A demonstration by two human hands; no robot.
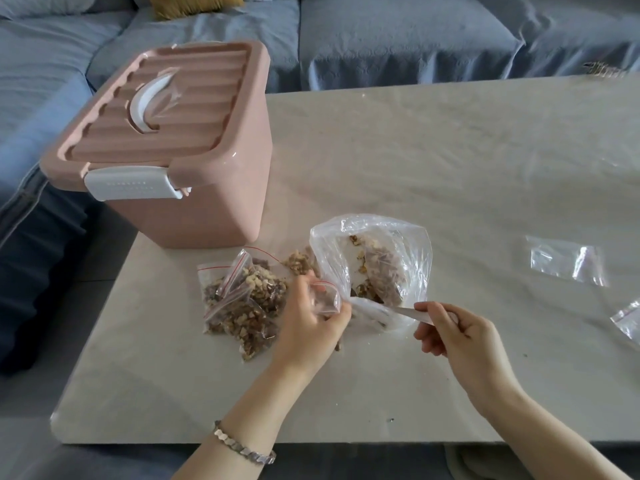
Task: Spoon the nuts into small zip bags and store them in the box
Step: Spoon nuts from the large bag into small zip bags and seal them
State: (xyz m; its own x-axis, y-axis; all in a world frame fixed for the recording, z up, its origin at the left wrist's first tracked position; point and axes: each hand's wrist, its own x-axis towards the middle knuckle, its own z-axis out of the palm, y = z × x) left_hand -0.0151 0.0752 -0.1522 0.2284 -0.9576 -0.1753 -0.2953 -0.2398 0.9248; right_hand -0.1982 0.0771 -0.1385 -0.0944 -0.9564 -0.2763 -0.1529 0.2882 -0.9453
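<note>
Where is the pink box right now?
In the head view, the pink box stands on the table, far left, lid on, just behind the filled zip bags.

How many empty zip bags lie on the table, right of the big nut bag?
2: one empty zip bag mid-right, another cut by the right edge; more may lie outside view.

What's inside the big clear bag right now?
Loose nuts lie inside the big bag, and the spoon in the right hand reaches in at its near edge. The spoon's bowl is hidden by crumpled plastic.
</note>
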